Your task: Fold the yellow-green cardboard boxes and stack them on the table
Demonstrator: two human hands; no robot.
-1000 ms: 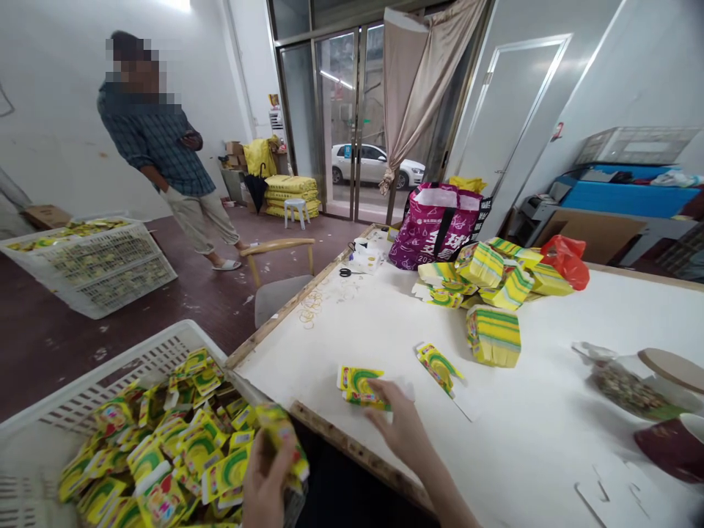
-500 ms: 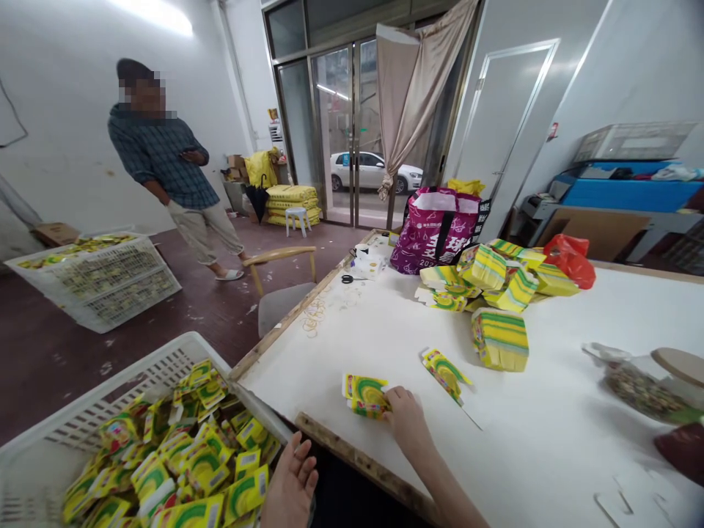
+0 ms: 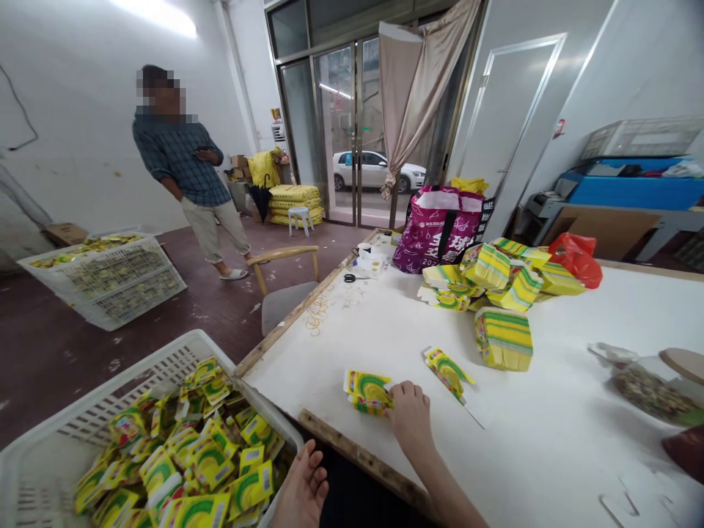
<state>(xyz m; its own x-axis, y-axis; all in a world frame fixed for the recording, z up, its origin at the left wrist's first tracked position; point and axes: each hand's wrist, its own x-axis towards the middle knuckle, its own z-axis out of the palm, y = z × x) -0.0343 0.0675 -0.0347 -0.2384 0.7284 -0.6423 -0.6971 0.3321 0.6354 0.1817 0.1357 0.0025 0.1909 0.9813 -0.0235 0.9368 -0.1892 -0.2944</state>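
My right hand [image 3: 410, 419] is closed on the right end of a small yellow-and-green carton [image 3: 367, 391] lying on the white table [image 3: 308, 359]. White flaps stand out at the carton's left end. Palm up, my left hand [image 3: 304, 485] holds nothing, its fingers loosely bent and apart, between the table edge and a white plastic crate [image 3: 204, 346]. Inside that crate is a heap of similar yellow cartons [image 3: 212, 462]. Right of my right hand lies another carton [image 3: 446, 372], with a thin white strip near its lower end.
Bundled flat cartons [image 3: 504, 342] lie behind, near a purple bag [image 3: 432, 231] and a red plastic bag [image 3: 575, 258]. Scissors [image 3: 355, 278] and rubber bands [image 3: 317, 315] sit at the left edge. A lidded jar [image 3: 654, 389] stands right. A person [image 3: 187, 172] stands beyond a chair [image 3: 286, 301].
The view has shifted slightly, moving the room a little to the right in the picture. My right hand stays at the carton's end, its fingers more bent. My left hand remains beside the crate.
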